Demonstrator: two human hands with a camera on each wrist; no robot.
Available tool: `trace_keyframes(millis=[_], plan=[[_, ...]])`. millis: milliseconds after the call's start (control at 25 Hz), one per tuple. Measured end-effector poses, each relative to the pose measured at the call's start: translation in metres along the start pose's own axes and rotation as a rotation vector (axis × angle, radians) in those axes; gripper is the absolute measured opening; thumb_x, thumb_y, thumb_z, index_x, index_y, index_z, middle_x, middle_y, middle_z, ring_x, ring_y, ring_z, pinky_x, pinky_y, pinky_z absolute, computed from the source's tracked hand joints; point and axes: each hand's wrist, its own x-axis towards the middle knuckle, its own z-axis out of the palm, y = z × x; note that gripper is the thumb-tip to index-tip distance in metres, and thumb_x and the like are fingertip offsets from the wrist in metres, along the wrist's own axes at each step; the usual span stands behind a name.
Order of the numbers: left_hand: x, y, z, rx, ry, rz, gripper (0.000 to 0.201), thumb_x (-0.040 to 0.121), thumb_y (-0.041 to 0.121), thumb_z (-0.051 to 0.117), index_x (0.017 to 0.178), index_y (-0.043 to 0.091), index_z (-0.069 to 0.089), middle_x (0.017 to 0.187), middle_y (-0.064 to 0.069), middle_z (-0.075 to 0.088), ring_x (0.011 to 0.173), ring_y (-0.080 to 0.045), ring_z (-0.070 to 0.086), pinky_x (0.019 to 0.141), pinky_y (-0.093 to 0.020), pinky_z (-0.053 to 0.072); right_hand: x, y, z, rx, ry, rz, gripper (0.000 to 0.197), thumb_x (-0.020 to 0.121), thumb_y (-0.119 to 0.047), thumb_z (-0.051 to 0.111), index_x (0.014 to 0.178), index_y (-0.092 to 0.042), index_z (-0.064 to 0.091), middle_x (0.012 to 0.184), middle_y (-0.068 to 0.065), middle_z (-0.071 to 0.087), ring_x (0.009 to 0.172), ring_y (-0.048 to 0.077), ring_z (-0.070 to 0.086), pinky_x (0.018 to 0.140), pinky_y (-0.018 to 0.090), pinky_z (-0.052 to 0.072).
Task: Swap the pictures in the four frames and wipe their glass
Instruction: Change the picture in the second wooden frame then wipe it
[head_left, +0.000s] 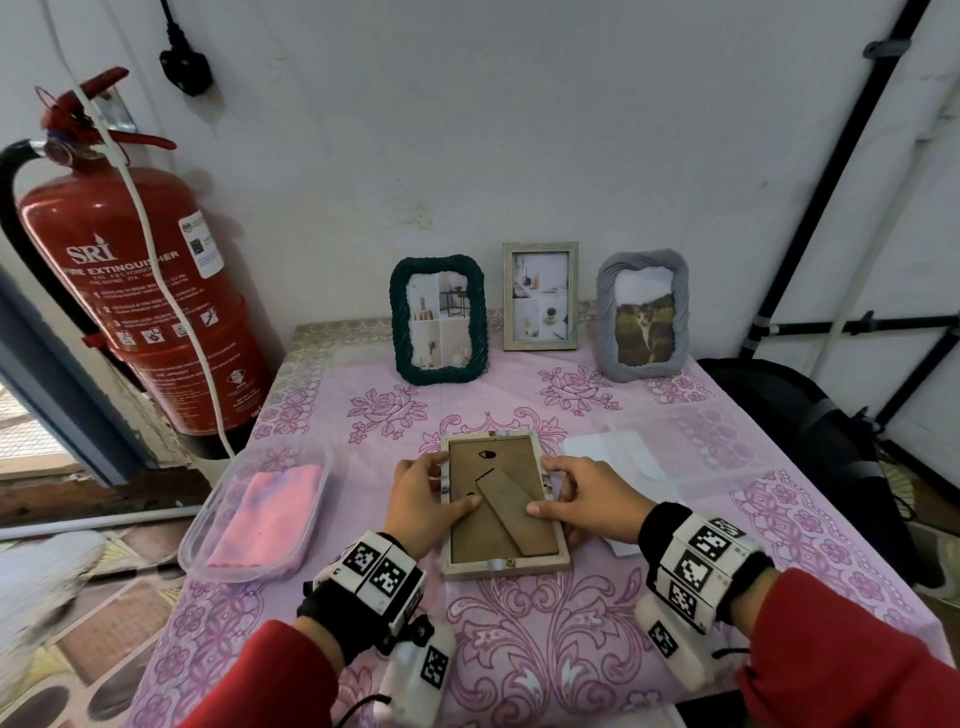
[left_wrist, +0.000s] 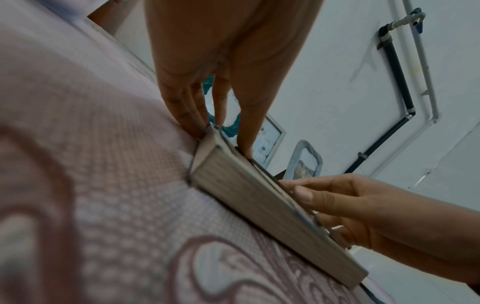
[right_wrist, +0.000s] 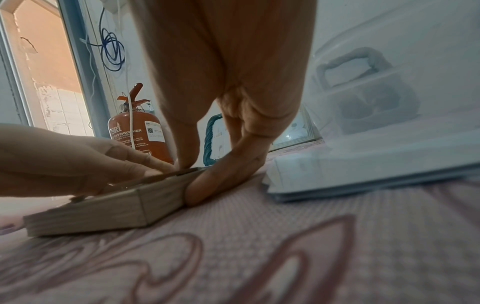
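Note:
A pale wooden picture frame lies face down on the pink tablecloth, its brown backing board and folded stand facing up. My left hand grips its left edge, the thumb pressing on the backing. My right hand grips the right edge with its thumb on the stand. The left wrist view shows the frame edge-on between both hands. In the right wrist view my right fingers wrap the frame's side. Three frames stand at the back: dark green, light wood, grey.
A clear plastic tub holding a folded pink cloth sits left of the hands. White sheets and a clear lid lie to the right. A red fire extinguisher hangs by the table's left side.

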Motion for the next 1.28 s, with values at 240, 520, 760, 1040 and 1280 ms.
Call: trace_keyframes(millis=[240,520,760,1040,1280], plan=[[0.002,-0.004,-0.001,-0.007,-0.029,0.001,0.069,0.07,0.016,0.081,0.13,0.01,0.047,0.117,-0.009,0.042,0.095,-0.015,0.049,0.091,-0.024,0.045,0.001,0.0,0.002,-0.142,0.029,-0.053,0.067,0.081,-0.017,0.072,0.138,-0.005,0.038,0.072,-0.014,0.049,0.06,0.0,0.059,0.049,0.007,0.047],[0.004,-0.011,-0.007,-0.178,0.008,-0.112,0.05,0.068,0.007,0.081,0.109,0.0,0.054,0.089,-0.005,0.055,0.089,-0.021,0.055,0.088,-0.036,0.051,0.0,-0.005,-0.001,-0.222,0.199,-0.107,0.057,0.076,-0.023,0.077,0.125,-0.007,0.054,0.09,-0.002,0.054,0.078,0.008,0.051,0.066,0.012,0.037],[0.002,-0.012,-0.009,-0.194,0.001,-0.084,0.03,0.069,0.004,0.08,0.086,0.002,0.055,0.093,-0.019,0.064,0.087,-0.028,0.06,0.079,-0.035,0.053,0.004,-0.006,0.003,-0.123,0.263,-0.109,0.04,0.073,-0.003,0.075,0.111,-0.005,0.062,0.075,0.002,0.055,0.066,0.015,0.053,0.067,0.02,0.047],[-0.002,-0.011,-0.012,-0.137,-0.03,0.024,0.03,0.071,0.001,0.077,0.071,0.012,0.049,0.078,0.001,0.056,0.075,-0.016,0.054,0.062,-0.018,0.046,0.002,-0.009,0.008,-0.276,0.272,-0.249,0.039,0.074,0.0,0.068,0.111,-0.011,0.058,0.082,0.003,0.052,0.065,0.014,0.05,0.064,0.023,0.047],[0.0,-0.01,-0.013,-0.068,-0.046,0.067,0.024,0.073,0.003,0.076,0.081,0.004,0.053,0.084,-0.001,0.057,0.077,-0.015,0.055,0.056,-0.003,0.039,0.001,-0.011,0.016,-0.365,0.186,-0.32,0.05,0.077,0.008,0.054,0.121,-0.016,0.051,0.078,0.002,0.055,0.076,0.017,0.052,0.065,0.022,0.039]])
